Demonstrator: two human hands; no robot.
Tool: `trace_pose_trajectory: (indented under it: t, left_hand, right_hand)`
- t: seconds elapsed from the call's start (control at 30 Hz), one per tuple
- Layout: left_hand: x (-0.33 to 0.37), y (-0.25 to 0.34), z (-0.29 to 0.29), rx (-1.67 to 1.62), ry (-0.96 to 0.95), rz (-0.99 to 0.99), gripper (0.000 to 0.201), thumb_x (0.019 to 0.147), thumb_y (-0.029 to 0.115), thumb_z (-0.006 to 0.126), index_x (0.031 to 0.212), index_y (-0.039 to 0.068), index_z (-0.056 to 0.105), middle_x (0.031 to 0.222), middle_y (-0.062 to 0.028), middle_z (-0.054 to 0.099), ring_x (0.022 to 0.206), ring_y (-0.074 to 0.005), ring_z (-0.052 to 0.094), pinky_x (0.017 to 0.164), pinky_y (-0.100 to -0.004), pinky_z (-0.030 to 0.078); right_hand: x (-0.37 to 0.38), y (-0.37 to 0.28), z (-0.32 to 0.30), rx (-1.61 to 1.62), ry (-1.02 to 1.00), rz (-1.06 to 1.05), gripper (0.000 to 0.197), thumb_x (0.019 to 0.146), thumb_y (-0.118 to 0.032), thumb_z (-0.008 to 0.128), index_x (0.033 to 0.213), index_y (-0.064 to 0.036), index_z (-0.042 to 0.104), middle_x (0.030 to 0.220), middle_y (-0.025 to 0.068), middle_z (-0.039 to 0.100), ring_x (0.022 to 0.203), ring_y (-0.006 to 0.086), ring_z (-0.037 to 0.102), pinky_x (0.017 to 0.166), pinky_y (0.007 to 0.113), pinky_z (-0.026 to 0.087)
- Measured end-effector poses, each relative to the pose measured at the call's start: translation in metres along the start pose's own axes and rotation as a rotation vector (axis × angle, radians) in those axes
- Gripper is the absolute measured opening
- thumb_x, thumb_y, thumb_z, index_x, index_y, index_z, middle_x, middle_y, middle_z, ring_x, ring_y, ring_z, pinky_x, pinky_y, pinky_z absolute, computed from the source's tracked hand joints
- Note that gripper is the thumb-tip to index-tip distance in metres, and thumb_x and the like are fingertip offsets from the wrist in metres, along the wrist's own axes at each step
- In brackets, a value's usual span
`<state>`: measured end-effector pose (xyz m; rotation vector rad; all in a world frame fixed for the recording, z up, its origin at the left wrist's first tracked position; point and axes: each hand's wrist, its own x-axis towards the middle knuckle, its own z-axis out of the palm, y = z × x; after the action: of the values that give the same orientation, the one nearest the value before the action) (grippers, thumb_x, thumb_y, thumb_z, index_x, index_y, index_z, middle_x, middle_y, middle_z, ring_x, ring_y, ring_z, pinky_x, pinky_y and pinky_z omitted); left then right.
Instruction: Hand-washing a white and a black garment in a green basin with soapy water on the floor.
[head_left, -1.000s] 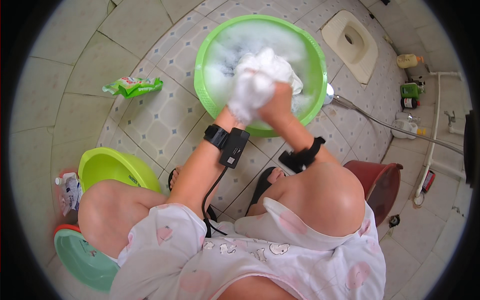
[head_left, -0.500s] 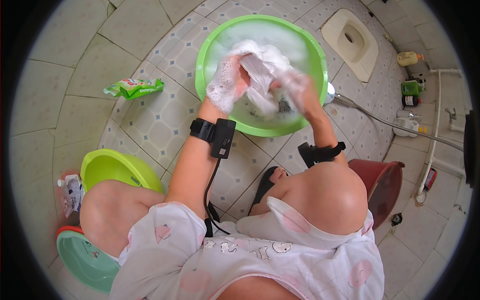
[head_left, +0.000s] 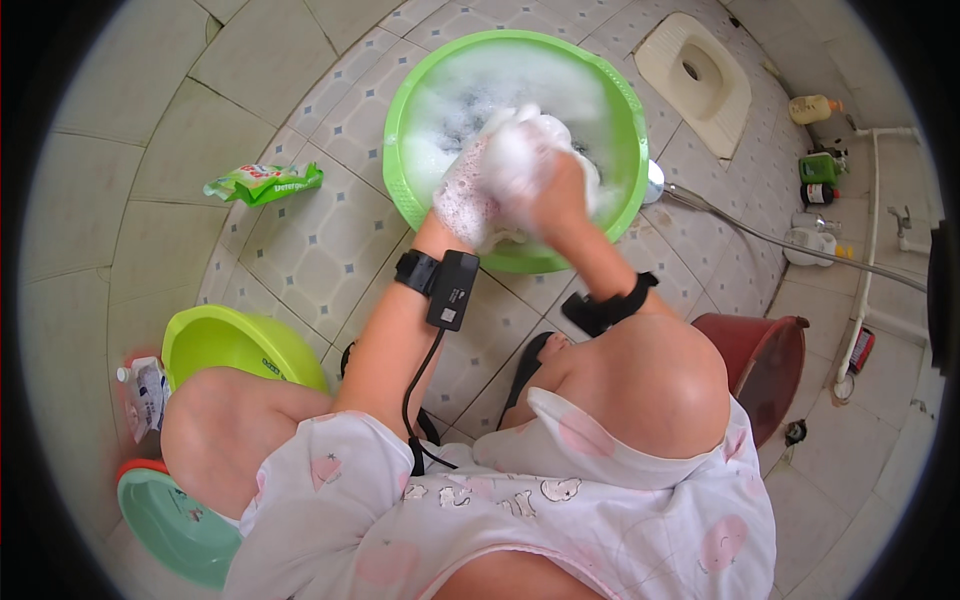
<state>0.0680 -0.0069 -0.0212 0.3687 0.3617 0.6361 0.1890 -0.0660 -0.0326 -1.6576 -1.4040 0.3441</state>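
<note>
Hands: left hand [head_left: 462,195], right hand [head_left: 555,190] fingers gripping sudsy white cloth [head_left: 515,150] over green basin [head_left: 410,110].

You get bright, even daylight with soft shadows, slight motion blur on the sudsy hands, and heavy fisheye bending with black vignette from 3 to 9 o'clock.

Seen from above, a squatting person's left hand [head_left: 462,195] and right hand [head_left: 555,190], both coated in suds, clutch a soapy white cloth [head_left: 515,150] together over a green basin [head_left: 610,95] of foamy water on a tiled floor [head_left: 330,240].
</note>
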Motion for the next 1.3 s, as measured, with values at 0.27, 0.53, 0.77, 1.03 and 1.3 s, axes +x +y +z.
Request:
trace_pose_trajectory:
  t: [0.27,0.53,0.77,1.03,1.3]
  left_hand:
    - [-0.026,-0.017,0.029,0.176,0.002,0.24,0.041,0.1,0.025,0.047,0.133,0.0,0.043,0.127,-0.0099,0.053,0.116,-0.0204,0.052,0.101,-0.0313,0.044]
    - [-0.035,-0.014,0.034,0.193,0.039,0.193,0.041,0.099,0.025,0.051,0.135,0.006,0.044,0.127,-0.0059,0.052,0.114,-0.0129,0.05,0.095,-0.0298,0.046]
    - [-0.003,0.032,0.02,0.248,-0.02,0.313,0.033,0.095,0.02,0.056,0.124,0.005,0.053,0.119,-0.0086,0.058,0.109,-0.0202,0.057,0.095,-0.037,0.048]
    - [-0.018,-0.003,0.003,0.039,0.054,0.007,0.04,0.101,0.027,0.047,0.132,0.003,0.047,0.127,-0.0107,0.056,0.114,-0.0208,0.055,0.099,-0.0352,0.046]
    - [-0.029,-0.026,0.011,-0.053,-0.038,0.201,0.046,0.103,0.024,0.043,0.143,0.003,0.037,0.14,-0.0109,0.048,0.126,-0.0201,0.049,0.101,-0.0324,0.046]
  right_hand:
    - [0.02,-0.026,-0.026,-0.272,0.011,-0.159,0.022,0.071,-0.023,0.071,0.089,-0.0105,0.071,0.072,0.0146,0.066,0.066,0.0377,0.061,0.062,0.047,0.049]
    - [0.019,-0.006,-0.029,-0.302,-0.117,0.054,0.02,0.069,-0.012,0.066,0.086,-0.0014,0.069,0.081,0.0245,0.066,0.08,0.0407,0.064,0.074,0.045,0.052]
    - [0.045,0.066,-0.054,-0.265,0.232,-0.299,0.024,0.083,-0.019,0.065,0.1,-0.0033,0.069,0.085,0.0167,0.069,0.079,0.0345,0.066,0.074,0.04,0.052]
    - [-0.001,-0.061,-0.014,-0.188,0.031,-0.368,0.027,0.08,-0.033,0.069,0.09,-0.0082,0.065,0.081,0.0177,0.066,0.075,0.0346,0.064,0.068,0.042,0.051]
    - [0.016,-0.016,-0.025,-0.169,-0.03,-0.022,0.012,0.074,-0.02,0.07,0.082,-0.0119,0.069,0.074,0.014,0.066,0.07,0.0325,0.066,0.064,0.042,0.051]
